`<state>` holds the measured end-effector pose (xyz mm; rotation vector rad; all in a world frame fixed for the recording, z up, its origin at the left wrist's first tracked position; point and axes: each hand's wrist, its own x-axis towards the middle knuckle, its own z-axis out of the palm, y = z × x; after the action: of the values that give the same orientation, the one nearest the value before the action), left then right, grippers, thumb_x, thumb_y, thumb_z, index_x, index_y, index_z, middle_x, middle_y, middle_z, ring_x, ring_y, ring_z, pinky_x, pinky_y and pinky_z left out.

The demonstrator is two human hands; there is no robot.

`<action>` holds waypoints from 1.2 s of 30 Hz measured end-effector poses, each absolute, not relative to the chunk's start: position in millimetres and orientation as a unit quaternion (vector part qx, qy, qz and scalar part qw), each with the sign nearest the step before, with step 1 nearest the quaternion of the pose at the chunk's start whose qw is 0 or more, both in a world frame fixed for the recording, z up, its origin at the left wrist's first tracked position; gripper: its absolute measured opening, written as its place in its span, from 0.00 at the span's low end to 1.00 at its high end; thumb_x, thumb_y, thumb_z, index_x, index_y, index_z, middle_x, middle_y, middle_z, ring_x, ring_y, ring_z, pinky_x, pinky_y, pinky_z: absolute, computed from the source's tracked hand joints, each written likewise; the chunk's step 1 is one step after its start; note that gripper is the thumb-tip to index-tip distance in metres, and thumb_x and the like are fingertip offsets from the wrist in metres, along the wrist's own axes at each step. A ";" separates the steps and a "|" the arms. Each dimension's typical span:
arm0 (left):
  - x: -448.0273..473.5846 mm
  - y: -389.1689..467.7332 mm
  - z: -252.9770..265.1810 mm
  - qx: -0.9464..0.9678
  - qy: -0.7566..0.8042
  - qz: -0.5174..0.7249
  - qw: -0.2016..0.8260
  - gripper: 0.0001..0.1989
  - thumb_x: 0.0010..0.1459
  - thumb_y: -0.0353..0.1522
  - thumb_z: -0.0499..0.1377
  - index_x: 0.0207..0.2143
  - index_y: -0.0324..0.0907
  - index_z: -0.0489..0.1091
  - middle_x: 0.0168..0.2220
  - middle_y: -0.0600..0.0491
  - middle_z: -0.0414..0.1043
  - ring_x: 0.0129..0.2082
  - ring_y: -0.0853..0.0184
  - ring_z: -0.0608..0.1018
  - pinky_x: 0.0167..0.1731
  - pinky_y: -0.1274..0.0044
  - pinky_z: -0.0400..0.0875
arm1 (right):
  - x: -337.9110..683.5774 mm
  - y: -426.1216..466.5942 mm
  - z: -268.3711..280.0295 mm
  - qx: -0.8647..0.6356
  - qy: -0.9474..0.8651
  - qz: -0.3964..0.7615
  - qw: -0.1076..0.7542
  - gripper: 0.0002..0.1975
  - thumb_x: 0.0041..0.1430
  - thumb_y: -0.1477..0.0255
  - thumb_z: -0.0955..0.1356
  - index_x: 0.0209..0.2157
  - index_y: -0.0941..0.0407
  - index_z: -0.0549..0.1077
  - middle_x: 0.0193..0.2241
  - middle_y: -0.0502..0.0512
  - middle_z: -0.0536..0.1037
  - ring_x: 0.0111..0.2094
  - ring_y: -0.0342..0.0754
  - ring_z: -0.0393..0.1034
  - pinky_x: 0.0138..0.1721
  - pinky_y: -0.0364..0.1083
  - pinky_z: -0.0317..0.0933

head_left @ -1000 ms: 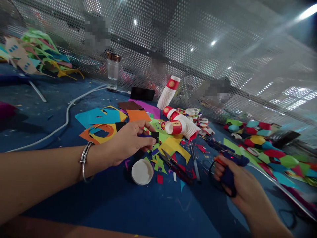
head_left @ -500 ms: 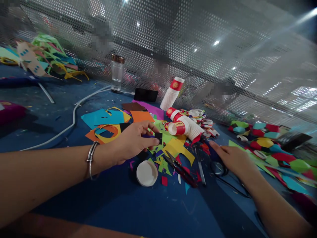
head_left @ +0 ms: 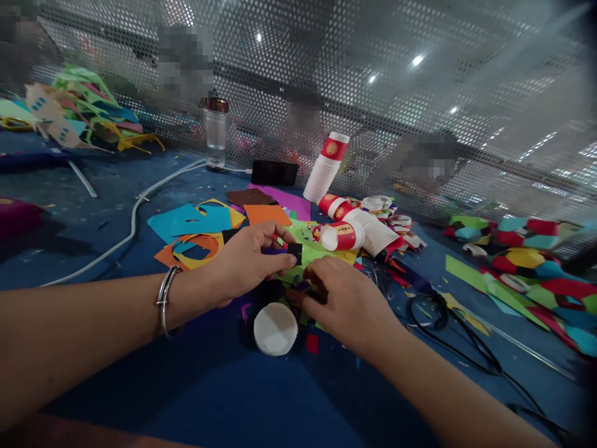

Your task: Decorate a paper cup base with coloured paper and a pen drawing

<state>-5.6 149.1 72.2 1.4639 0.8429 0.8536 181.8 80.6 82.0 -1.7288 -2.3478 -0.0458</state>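
My left hand (head_left: 242,264), a metal bangle at its wrist, pinches a small black piece of paper (head_left: 295,252) between thumb and fingers. A bit of blue shows behind those fingers. Just to the right, my right hand (head_left: 347,295) reaches low over the paper scraps with its fingers curled. What lies under them is hidden, and the scissors seen earlier are out of sight there. A white round cup piece (head_left: 275,330) sits on the blue table below both hands. Light green paper (head_left: 305,239) lies behind the fingertips.
Red and white paper cups (head_left: 345,236) lie beyond my right hand, near a leaning cup stack (head_left: 326,168). A blue tool (head_left: 413,277) with a black cord (head_left: 466,339) lies right. Also there: a phone (head_left: 274,173), bottle (head_left: 215,134), white cable (head_left: 135,218) and coloured paper shapes (head_left: 532,255).
My right hand has left the blue tool at the right and moved left over the scraps, covering the scissors. My left hand keeps the black paper almost in place.
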 end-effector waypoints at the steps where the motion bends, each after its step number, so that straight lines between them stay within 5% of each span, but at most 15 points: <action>1: -5.6 149.0 72.3 0.629 0.362 0.364 0.585 0.14 0.53 0.31 0.67 0.42 0.42 0.70 0.29 0.60 0.70 0.26 0.73 0.71 0.27 0.78 0.69 | 182.1 81.1 80.5 -0.590 -0.800 -0.015 0.111 0.09 0.63 0.66 0.73 0.36 0.56 0.73 0.36 0.58 0.78 0.37 0.55 0.71 0.37 0.51 0.62; 17: -6.8 153.4 64.8 0.651 0.349 0.352 0.574 0.15 0.55 0.32 0.67 0.44 0.43 0.71 0.31 0.60 0.73 0.26 0.73 0.73 0.28 0.78 0.69 | 185.9 80.8 79.3 -0.608 -0.773 0.068 0.166 0.04 0.61 0.76 0.68 0.32 0.55 0.73 0.32 0.56 0.77 0.35 0.53 0.71 0.36 0.50 0.61; 36: -3.6 151.2 67.1 0.639 0.349 0.353 0.588 0.16 0.54 0.31 0.67 0.44 0.41 0.69 0.27 0.61 0.72 0.23 0.75 0.73 0.25 0.81 0.70 | 207.0 87.8 80.7 -0.620 -0.707 0.194 0.278 0.05 0.63 0.74 0.70 0.31 0.54 0.75 0.25 0.48 0.76 0.27 0.46 0.67 0.31 0.47 0.59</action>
<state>-3.6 151.2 67.1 1.4895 0.8121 0.8214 207.0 87.8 80.7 -1.6653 -1.8982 0.5213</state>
